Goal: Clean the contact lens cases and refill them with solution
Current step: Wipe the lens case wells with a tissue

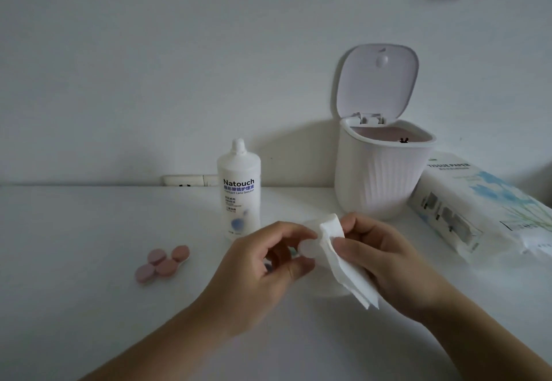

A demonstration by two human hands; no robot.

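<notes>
The left hand (268, 264) pinches a white case (309, 248) mid-tabletop; the right hand (385, 258) grips a tissue (337, 249) against it. Wiping seems underway; the pink cases (162, 262) and bottle (239, 189) probably wait, refilling ahead.

Two bare forearms come into view from about five and seven o'clock, and neither shows a sleeve, cuff or glove anywhere along its visible length. The left hand (263, 264) wears no ring, watch or bracelet that I can see; the right hand (385, 258) is just as plain at the wrist and fingers. The thumbnail on the left hand looks short and unpainted. The light is dim, so finer marks cannot be made out.
</notes>
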